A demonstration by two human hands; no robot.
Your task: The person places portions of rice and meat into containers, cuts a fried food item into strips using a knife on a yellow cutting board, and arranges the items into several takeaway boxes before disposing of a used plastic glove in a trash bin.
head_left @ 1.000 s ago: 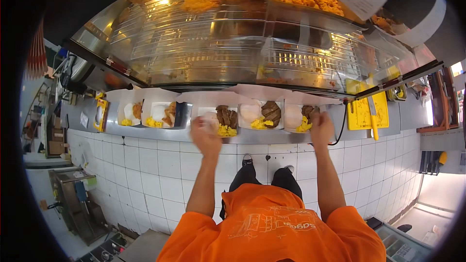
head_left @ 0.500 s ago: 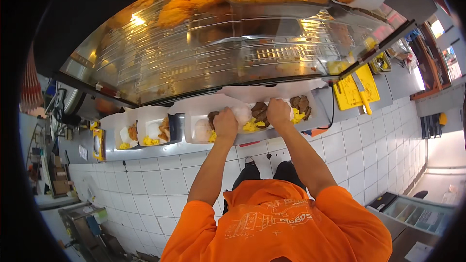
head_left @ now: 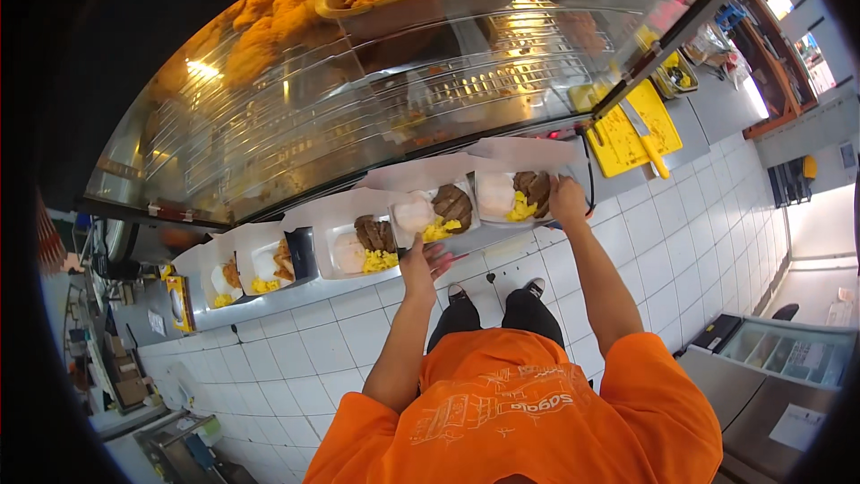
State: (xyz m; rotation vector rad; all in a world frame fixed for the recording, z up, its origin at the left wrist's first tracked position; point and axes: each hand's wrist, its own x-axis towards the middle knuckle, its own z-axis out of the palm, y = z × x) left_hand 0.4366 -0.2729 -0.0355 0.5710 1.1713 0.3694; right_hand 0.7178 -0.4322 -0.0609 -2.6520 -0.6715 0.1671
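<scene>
Along the steel counter stands a row of open white paper meal boxes with raised lids. My right hand (head_left: 566,201) pinches the outer side wall of the rightmost meal box (head_left: 527,154), which holds rice, sliced brown meat (head_left: 532,194) and yellow scrambled egg. At the front of the middle meal box (head_left: 419,172), my left hand (head_left: 421,266) is open, palm partly up and fingers apart. That box and the third meal box (head_left: 336,211) hold the same foods. Two boxes farther left contain rice, egg and fried pieces (head_left: 283,260).
Behind the boxes rises a glass display case (head_left: 269,125) with wire racks and fried food. A yellow cutting board (head_left: 658,116) with a knife (head_left: 640,125) lies right of it. A black cable (head_left: 589,166) hangs beside the rightmost box. White floor tiles lie below.
My hands have moved apart. The left, closed before, has opened by the middle box's front; the right has shifted to the rightmost box's outer side. The view has tilted.
</scene>
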